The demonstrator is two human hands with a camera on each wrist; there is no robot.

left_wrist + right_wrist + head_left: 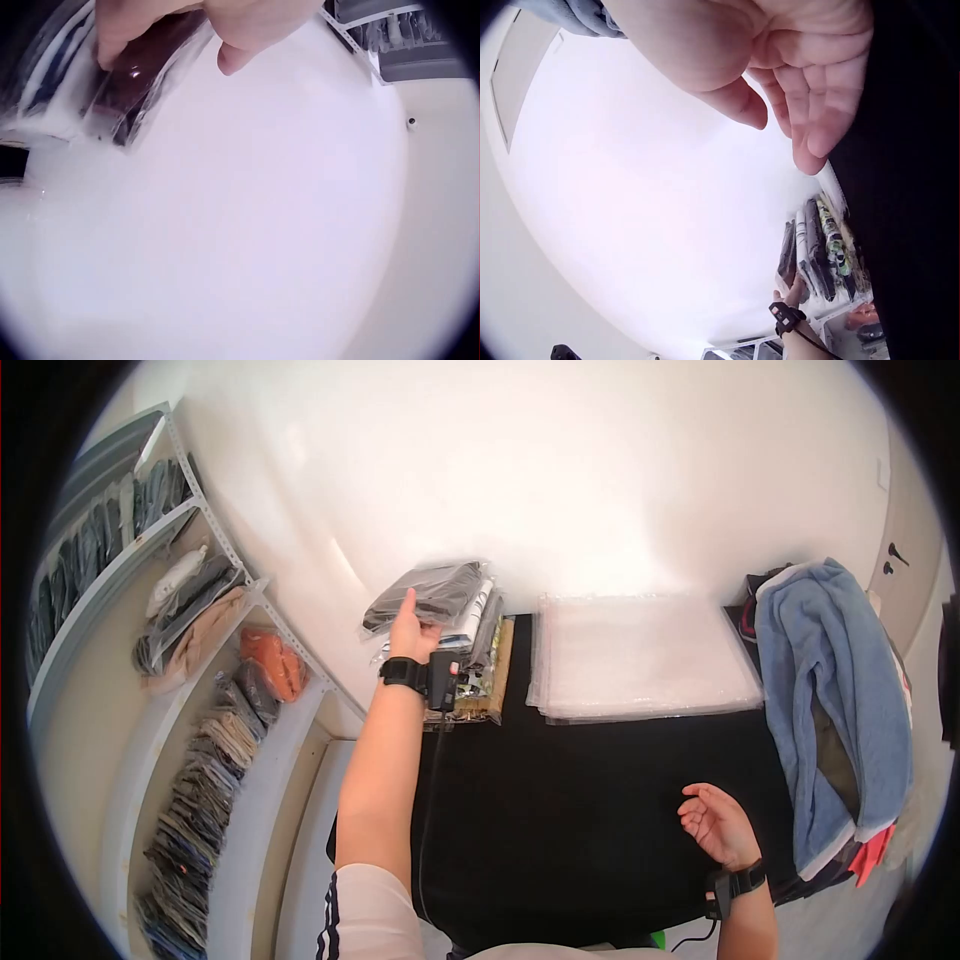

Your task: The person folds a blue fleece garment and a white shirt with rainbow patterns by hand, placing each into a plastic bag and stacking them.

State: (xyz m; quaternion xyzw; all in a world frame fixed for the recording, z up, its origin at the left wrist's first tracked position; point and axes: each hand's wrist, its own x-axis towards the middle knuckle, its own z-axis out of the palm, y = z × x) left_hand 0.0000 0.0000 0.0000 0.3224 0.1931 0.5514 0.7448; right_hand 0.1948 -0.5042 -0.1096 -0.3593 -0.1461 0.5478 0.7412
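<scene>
My left hand grips the near edge of a dark grey folded garment in a clear plastic bag, its thumb lying on top. This bagged garment tops a stack of other bagged garments, among them white, grey and patterned ones. Close up in the left wrist view, fingers lie against the shiny plastic of the bag. My right hand holds nothing; it hovers over the black tabletop with fingers loosely curled, palm showing in the right wrist view.
A pile of clear plastic bags lies at the table's back. Blue fleecy clothing is heaped along its right edge. On the left stands a metal shelf packed with bagged garments, an orange one among them. A white wall rises behind.
</scene>
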